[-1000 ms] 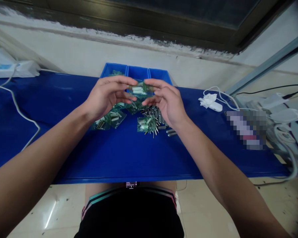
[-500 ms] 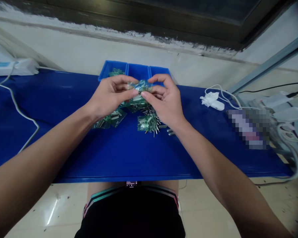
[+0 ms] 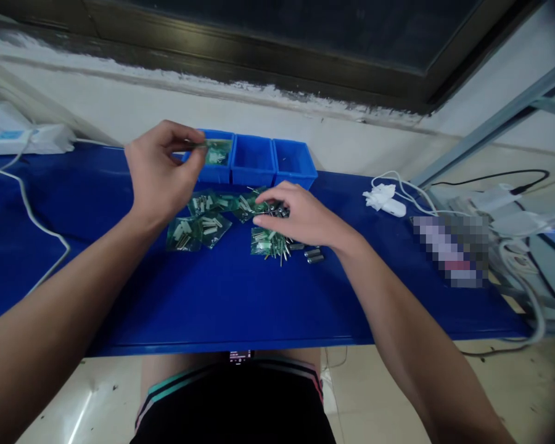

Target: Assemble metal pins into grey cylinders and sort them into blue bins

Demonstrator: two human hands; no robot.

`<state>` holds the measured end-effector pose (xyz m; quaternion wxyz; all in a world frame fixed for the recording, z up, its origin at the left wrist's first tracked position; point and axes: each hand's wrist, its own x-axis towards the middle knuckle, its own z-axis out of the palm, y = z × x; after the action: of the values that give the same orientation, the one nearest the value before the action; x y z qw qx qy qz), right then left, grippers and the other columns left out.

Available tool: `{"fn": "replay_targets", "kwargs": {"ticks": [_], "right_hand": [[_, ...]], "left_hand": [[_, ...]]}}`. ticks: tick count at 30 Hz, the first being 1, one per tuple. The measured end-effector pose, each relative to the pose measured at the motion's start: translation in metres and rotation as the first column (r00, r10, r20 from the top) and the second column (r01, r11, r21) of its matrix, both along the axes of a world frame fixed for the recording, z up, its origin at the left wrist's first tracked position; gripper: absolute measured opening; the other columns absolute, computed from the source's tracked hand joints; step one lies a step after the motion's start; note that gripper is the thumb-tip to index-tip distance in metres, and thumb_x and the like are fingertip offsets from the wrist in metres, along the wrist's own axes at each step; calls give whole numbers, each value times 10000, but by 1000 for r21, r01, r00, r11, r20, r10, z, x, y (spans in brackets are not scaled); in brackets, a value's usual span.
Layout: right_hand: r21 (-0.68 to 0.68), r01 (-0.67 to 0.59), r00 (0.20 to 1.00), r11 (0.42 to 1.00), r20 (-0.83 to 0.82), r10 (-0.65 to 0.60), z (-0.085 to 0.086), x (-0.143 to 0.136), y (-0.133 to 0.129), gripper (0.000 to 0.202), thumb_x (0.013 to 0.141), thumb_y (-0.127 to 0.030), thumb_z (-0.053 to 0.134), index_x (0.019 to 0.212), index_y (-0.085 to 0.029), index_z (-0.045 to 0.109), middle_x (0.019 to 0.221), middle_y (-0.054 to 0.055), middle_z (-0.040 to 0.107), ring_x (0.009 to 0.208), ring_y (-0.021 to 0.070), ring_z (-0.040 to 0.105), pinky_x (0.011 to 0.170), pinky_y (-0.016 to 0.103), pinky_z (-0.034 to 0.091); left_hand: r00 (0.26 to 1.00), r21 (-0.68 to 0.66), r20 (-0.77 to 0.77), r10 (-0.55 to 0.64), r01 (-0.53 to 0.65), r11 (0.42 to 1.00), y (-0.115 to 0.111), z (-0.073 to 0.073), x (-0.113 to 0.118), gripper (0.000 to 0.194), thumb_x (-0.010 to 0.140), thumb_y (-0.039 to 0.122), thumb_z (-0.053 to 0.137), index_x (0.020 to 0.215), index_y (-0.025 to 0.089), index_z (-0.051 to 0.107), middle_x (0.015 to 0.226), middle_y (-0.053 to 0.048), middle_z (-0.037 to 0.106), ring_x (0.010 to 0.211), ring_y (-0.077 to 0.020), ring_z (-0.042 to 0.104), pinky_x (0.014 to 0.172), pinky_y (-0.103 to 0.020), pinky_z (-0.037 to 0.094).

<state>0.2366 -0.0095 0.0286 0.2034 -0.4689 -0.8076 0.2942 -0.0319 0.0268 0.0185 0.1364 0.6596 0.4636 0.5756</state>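
Note:
My left hand (image 3: 161, 169) is at the left blue bin (image 3: 215, 175), thumb and fingers pinched on a small clear plastic bag (image 3: 206, 144) seen nearly edge-on. Other greenish bags with small parts show in that bin behind it, so the held bag's outline is hard to separate. My right hand (image 3: 303, 213) hovers by a heap of metal pins (image 3: 282, 248), thumb and index finger apart, nothing visible between them. Under its fingers lies part of a clear bag (image 3: 261, 240) with white and metal pieces. More filled bags (image 3: 210, 229) lie between my hands.
A middle blue bin (image 3: 254, 161) and a right blue bin (image 3: 296, 165) stand against the wall. Short metal cylinders (image 3: 313, 255) lie right of the pins. A white device with crumpled tissue (image 3: 385, 198) and cables sit at right; a power strip (image 3: 46, 140) is at far left.
My hands have separated from the bag they held together. The left carried it left to the left bin; the right let go and lowered toward the pins and bags.

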Motion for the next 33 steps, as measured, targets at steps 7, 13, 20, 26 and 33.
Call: {"fn": "replay_targets", "kwargs": {"ticks": [7,13,20,26,33], "right_hand": [[-24,-189,923,982,338,186,-3,-3,-10,609,824,-730,767,1288,-335,765,1409,113,567,1309,420,445,1026,611,391],[34,-212,925,977,330,189,-4,-3,-8,523,896,-658,707,1247,-282,801,1401,113,628,1328,407,448,1072,592,339],[170,-220,949,961,265,171,-13,-13,-8,257,954,-426,648,1043,-255,818,1252,87,749,1267,355,558,1105,576,264],[332,-190,977,924,158,144,-13,-20,-10,190,973,-250,601,810,-267,698,974,-3,799,1065,253,671,1114,509,264],[428,77,986,900,-166,-5,-9,-23,-9,168,1035,-297,550,1038,-268,716,1059,24,803,1014,226,712,1003,432,464]], "left_hand": [[980,126,-192,43,-19,992,-3,-2,-2,288,1076,455,660,1234,217,698,1464,22,677,1294,-204,652,981,-418,595],[834,-79,-551,11,-65,995,28,-39,-16,714,904,781,669,1342,220,723,1619,-74,578,1582,-507,335,1253,-741,259],[865,37,-500,35,-19,999,27,-41,-19,596,925,644,697,1384,263,710,1498,-81,671,1521,-401,458,1214,-602,353],[851,28,-524,20,-7,1000,15,-24,-7,410,985,556,638,1239,263,771,1469,-137,666,1414,-436,542,1205,-646,379],[770,-50,-553,-318,350,935,-6,-7,7,489,1061,595,505,1276,230,751,1345,-132,735,1277,-349,658,1128,-487,482]]}}
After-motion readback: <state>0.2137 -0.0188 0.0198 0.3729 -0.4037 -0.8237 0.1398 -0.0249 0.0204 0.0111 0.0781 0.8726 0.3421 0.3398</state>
